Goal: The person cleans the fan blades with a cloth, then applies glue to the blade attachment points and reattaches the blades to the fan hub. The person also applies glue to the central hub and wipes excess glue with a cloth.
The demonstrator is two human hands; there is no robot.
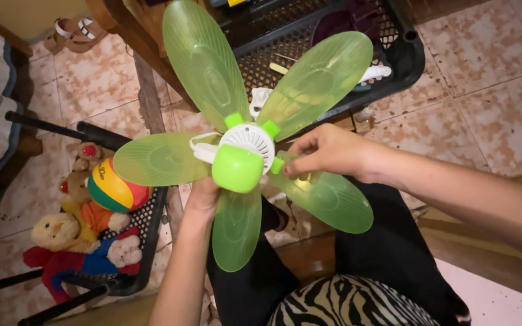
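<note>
At frame centre, the left hand (202, 194) grips the translucent green five-bladed plastic fan (241, 151) from beneath; the right hand (327, 151) pinches a lower-right blade's root. Steady the hub, press gently.

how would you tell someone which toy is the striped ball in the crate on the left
Start at the translucent green five-bladed plastic fan held by both hands in the middle, then look down-left of its left blade to the black mesh plastic crate on the tiled floor. Among the plush animals there, the round ball with red, yellow and green stripes sits on top. It is the only smooth, glossy toy; its neighbours are furry.
</note>
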